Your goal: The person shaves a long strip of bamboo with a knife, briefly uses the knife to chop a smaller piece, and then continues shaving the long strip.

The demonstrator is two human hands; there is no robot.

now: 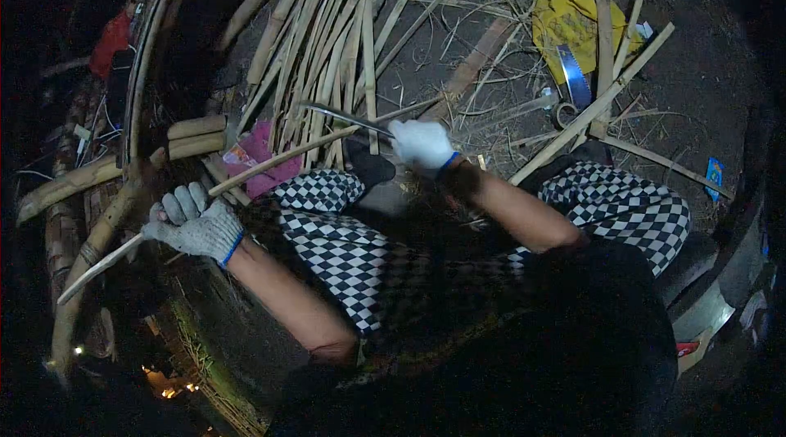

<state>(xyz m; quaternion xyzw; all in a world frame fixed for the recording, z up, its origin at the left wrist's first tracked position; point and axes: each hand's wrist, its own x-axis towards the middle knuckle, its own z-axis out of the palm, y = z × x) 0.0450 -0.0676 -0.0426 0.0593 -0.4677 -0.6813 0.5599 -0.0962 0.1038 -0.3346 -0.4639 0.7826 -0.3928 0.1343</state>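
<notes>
My left hand, in a grey knit glove with a blue cuff, is closed around a long bamboo strip. One end of the strip sticks out to the lower left; the rest slants up to the right, past my knee. My right hand, in a white glove, grips a knife whose narrow blade points left. Its handle is hidden in the fist. The blade lies close above the strip and overlaps it in this view near my right hand.
Many split bamboo strips lie piled ahead. A saw, a yellow cloth and a tape roll are at right. A pale bamboo slat slants by my right knee. Thick bamboo poles stand at left. Pink cloth lies near my foot.
</notes>
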